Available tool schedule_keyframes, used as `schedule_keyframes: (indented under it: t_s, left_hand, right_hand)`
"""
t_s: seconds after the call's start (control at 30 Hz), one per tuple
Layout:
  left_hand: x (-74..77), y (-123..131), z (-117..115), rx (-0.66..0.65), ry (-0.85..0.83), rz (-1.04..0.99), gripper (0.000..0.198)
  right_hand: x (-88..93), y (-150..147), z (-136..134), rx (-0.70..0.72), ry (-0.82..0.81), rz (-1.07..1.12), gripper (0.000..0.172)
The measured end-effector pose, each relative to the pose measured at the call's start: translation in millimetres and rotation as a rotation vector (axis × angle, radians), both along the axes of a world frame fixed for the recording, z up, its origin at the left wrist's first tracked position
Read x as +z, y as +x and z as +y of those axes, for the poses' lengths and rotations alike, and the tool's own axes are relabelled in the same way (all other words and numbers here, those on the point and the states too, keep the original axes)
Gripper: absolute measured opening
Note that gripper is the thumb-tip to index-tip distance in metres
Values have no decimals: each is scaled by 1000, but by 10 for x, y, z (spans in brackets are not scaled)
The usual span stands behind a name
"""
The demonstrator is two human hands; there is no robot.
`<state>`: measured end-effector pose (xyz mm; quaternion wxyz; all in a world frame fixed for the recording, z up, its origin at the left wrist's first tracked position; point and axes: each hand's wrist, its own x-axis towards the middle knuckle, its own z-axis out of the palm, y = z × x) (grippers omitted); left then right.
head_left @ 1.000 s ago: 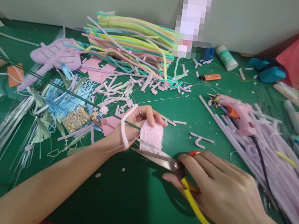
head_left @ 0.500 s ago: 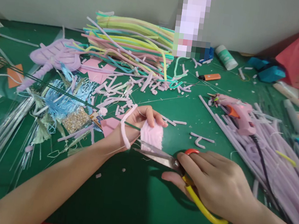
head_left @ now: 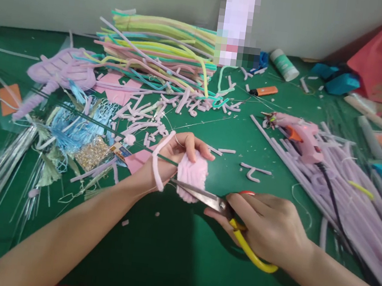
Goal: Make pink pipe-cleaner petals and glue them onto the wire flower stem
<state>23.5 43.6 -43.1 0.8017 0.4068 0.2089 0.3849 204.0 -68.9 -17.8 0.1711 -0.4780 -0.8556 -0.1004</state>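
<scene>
My left hand [head_left: 171,159] is closed on a fluffy pink piece [head_left: 192,173] made of wound pipe cleaners, held just above the green table [head_left: 170,252]. A loose pink pipe cleaner [head_left: 156,166] curls over that wrist, and a thin green wire [head_left: 86,118] runs from the hand to the left. My right hand [head_left: 267,226] grips scissors [head_left: 212,200] with yellow and red handles. Their blades lie across the lower edge of the pink piece.
A stack of coloured pipe cleaners [head_left: 160,51] lies at the back. Cut pink bits [head_left: 152,115] litter the middle. A pink glue gun [head_left: 299,135] rests on lilac pipe cleaners [head_left: 353,204] at right. Blue and gold trimmings [head_left: 76,138] lie at left. An orange lighter [head_left: 263,90] is behind.
The scissors' blades have closed in and moved up against the pink piece. My right hand shifted slightly left and farther from me. The left hand keeps its hold.
</scene>
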Motion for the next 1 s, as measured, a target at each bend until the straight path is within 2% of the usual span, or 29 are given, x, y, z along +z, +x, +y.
schedule_keyframes:
  t_s: [0.2, 0.3, 0.43, 0.53, 0.63, 0.7, 0.8, 0.87, 1.0]
  left_hand:
    - [-20, 4, 18, 27, 19, -29, 25]
    - [-29, -9, 21, 16, 30, -63, 24]
    - [-36, -31, 14, 4, 54, -54, 21]
    - [-36, -29, 12, 32, 70, -55, 21]
    - [-33, -25, 16, 58, 69, -38, 22]
    - [-22, -31, 20, 65, 74, -33, 22]
    - [22, -52, 20, 88, 106, -23, 22]
    - [64, -62, 9, 99, 133, -5, 23]
    - [131, -56, -32, 121, 248, 2, 23]
  right_hand:
    - [76, 72, -22, -24, 4, 41, 38]
    - [158, 145, -55, -109, 7, 78, 40]
    - [182, 205, -97, -276, -64, 68, 63]
    - [143, 208, -123, -259, -187, 64, 83]
    - [84, 215, -134, -239, -174, 27, 92]
    - [35, 243, -132, -326, -192, 58, 86]
    - [-41, 307, -133, -482, -290, 127, 68]
    - [-55, 338, -147, -512, -346, 100, 58]
    - [115, 280, -184, -536, -330, -9, 54]
